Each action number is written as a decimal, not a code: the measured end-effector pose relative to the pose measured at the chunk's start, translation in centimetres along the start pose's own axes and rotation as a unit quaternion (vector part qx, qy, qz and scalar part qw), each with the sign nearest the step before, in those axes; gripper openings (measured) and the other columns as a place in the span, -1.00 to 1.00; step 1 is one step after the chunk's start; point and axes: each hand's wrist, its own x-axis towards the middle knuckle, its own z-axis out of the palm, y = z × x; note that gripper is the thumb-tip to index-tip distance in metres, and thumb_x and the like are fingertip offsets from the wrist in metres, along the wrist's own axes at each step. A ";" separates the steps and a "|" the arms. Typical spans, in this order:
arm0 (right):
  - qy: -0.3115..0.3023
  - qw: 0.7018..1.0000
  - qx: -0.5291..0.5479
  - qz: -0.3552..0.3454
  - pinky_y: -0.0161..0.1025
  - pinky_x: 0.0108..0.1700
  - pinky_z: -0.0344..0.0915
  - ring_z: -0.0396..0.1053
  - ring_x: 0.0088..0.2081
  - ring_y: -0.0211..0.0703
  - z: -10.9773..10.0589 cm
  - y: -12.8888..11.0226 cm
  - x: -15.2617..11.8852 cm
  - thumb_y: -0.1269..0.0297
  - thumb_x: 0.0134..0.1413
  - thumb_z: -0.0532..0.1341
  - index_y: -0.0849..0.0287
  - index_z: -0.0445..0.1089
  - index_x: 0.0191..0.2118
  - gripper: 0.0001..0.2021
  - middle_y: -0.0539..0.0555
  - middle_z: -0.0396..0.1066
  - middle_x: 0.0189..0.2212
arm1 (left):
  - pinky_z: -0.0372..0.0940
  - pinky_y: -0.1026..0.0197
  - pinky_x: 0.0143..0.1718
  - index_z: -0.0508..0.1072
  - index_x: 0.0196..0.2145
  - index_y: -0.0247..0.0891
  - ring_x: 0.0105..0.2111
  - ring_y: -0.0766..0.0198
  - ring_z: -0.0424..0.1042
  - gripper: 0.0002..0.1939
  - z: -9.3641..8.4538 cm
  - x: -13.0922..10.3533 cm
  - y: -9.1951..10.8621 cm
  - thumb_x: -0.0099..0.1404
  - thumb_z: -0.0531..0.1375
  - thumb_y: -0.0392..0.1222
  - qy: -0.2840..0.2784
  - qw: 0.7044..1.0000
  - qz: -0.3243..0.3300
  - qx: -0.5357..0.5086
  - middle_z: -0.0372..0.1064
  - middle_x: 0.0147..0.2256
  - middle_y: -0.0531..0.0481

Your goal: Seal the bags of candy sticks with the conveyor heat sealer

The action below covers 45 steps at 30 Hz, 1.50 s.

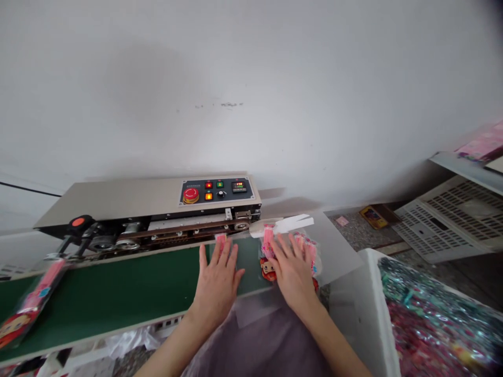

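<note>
My left hand [216, 280] lies flat with spread fingers over a clear packet with pink contents [220, 240] on the green conveyor belt [157, 285], hiding most of it. My right hand [294, 269] rests, fingers apart, on several similar packets at the belt's right end. One of these, a packet with pink sticks and a red-haired cartoon figure [268, 268], shows left of the fingers. Another such packet [33, 306] lies farther left on the belt. Behind the belt stands a band sealing machine [118, 201] with lit buttons and a digital display.
White strips [293, 223] lie by the machine's right end. A white foam box [373, 298] at the right holds many teal and pink packets. Behind it, a plastic crate [444, 225] and a small yellow box [375, 216] are on the floor. A pale wall rises behind.
</note>
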 end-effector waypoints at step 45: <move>-0.017 0.912 0.409 0.023 -0.28 -0.29 0.12 0.24 -0.36 -0.22 -6.6 -2.6 5.3 0.35 0.03 0.13 0.10 0.28 -0.48 -0.90 -0.06 0.26 -0.46 | 0.14 0.35 -0.50 0.43 -0.48 -0.29 -0.57 0.42 0.22 -0.75 -3.2 5.7 3.2 0.09 0.33 -0.05 -0.009 0.653 -0.191 -0.733 0.31 -0.57 0.13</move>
